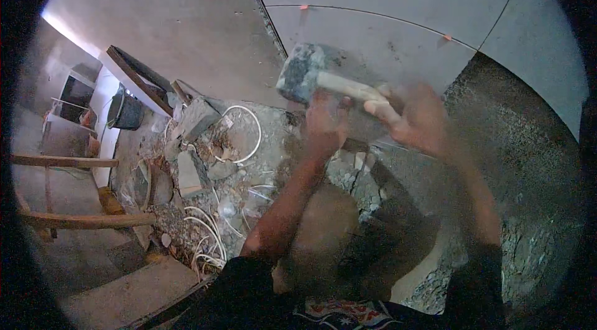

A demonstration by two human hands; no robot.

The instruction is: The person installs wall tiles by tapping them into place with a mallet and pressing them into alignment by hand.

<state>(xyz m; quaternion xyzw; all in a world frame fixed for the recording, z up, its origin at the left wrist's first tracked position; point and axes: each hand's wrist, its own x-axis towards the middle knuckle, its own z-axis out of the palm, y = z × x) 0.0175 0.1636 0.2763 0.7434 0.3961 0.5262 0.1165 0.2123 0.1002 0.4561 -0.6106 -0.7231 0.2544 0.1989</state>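
Both my hands are on a mallet [352, 86] with a pale handle and a blocky, grey-blue head smeared with whitish residue. It is raised in front of a large grey tile [373, 25] on the wall. My left hand [326, 121] is closed at the handle close to the head, its fingers partly hidden. Blurred by motion, my right hand [416, 118] wraps the far end of the handle, thumb along it. Whether the head touches the tile I cannot tell.
Orange spacers [304, 7] sit in the tile joint. Rubble [193, 171] and looped white cables [208, 237] cover the floor at left. A dark bucket [126, 110] stands farther back, near wooden bars [87, 220]. A rough dark wall patch [510, 112] lies at right.
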